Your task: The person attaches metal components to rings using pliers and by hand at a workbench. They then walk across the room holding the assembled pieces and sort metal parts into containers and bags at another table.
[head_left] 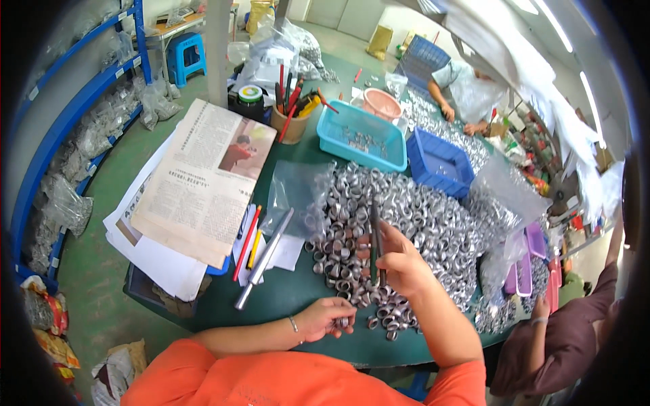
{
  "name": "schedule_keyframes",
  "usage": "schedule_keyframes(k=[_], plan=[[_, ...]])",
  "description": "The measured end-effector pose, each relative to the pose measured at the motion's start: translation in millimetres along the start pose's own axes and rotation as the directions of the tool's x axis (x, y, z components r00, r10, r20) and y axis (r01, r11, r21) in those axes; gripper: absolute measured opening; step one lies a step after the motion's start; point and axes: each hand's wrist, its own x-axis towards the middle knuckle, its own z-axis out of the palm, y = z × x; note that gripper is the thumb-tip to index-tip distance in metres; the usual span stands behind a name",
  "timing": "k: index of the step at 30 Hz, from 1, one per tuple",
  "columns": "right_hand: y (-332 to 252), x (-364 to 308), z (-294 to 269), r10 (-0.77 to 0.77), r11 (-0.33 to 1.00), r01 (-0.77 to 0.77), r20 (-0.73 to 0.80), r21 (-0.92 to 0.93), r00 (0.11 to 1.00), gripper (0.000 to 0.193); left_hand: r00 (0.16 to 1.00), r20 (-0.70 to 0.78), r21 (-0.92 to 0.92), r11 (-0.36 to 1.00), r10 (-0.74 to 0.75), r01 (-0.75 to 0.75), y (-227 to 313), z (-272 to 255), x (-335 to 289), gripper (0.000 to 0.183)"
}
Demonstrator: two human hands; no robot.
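Observation:
My left hand (326,319) is near the table's front edge, its fingers closed on a small metal ring (341,323). My right hand (401,260) is raised over a large heap of silver-grey metal rings (433,216). It grips a long, dark, narrow tool (374,233) with two slim parts standing upright side by side; its exact kind is unclear. Some rings lie loose close to my left hand. Left of the heap, a tapered metal rod (265,257) lies diagonally on white paper. A red pencil (247,242) and a yellow marker (255,249) are beside it.
A newspaper (196,183) covers the table's left side. Behind the heap stand a turquoise basin (328,145), a blue crate (440,166) and a cup of tools (290,125). One person works at the far side, another in a brown top (562,345) at right. Blue shelving (40,176) lines the left.

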Motion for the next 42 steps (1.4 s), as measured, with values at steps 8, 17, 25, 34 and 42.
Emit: schedule_keyframes(k=[8, 17, 25, 34, 42], plan=[[-90, 117, 28, -0.3, -0.248, 0.038, 0.114, -0.968, 0.947, 0.039, 0.998, 0.043, -0.027, 0.999, -0.038, 0.039, -1, -8, 9, 0.012], [-184, 197, 77, -0.241, -0.877, 0.048, 0.525, -0.477, 0.817, 0.021, 0.992, 0.058, -0.096, 0.988, -0.112, 0.117, -13, -12, 28, 0.016], [-185, 268, 108, 0.042, -0.948, 0.208, 0.552, -0.242, 0.833, 0.025, 0.987, 0.107, -0.13, 0.983, -0.117, 0.131, -28, -19, 44, 0.018], [-173, 309, 108, -0.19, -0.92, 0.031, 0.515, -0.39, 0.836, 0.01, 0.999, 0.0, -0.184, 0.982, -0.042, 0.041, -19, -10, 34, 0.018], [-152, 321, 82, -0.313, -0.837, 0.035, 0.53, -0.547, 0.788, 0.013, 0.984, 0.079, -0.161, 0.972, -0.158, 0.169, -24, -14, 45, 0.022]])
